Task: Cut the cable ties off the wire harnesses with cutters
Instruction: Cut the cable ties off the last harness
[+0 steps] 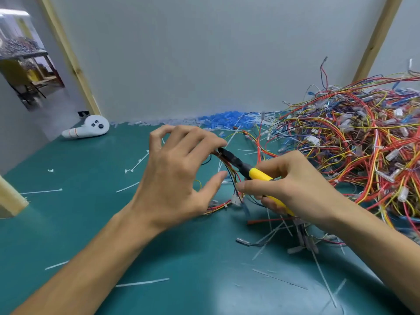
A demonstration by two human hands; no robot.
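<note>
My right hand (293, 187) grips the yellow-handled cutters (256, 172), whose black jaws point up-left into a small wire harness (227, 165). My left hand (179, 169) is raised over that harness, fingers curled, the fingertips pinching its wires right at the cutter jaws; the thumb is spread apart below. The harness's lower end with a white connector (236, 200) lies on the green mat. A white cable tie (231, 137) sticks up beside the jaws.
A big tangle of coloured wire harnesses (354, 142) fills the right side. Cut white cable ties (142, 282) litter the green mat (91, 212). Blue and white connectors (227, 118) heap along the back wall. A white controller (87, 129) lies at the back left.
</note>
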